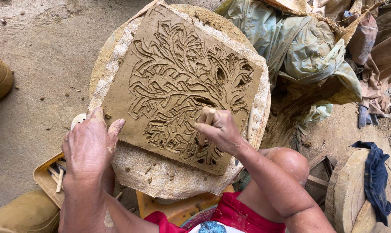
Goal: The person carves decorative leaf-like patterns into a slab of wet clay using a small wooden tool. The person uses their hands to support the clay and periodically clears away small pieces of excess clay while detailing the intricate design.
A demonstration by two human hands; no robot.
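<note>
— Slab (pixel 161 56) lies on sacking (pixel 139 166) atop the round stand; left hand (pixel 89 146) steadies its near corner, fingers pressed together?
— Yes. Right hand (pixel 217 129) pinches a stick (pixel 208 118), carving low in the relief. Deepening that groove likely needs light, steady pressure.

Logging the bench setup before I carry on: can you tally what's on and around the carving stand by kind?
Carved clay slab: 1
Round stand covered in sacking: 1
Wooden carving tool in the right hand: 1
Loose stick at the slab's right edge: 1
Tray of tools below the left hand: 1
Total: 5
</note>
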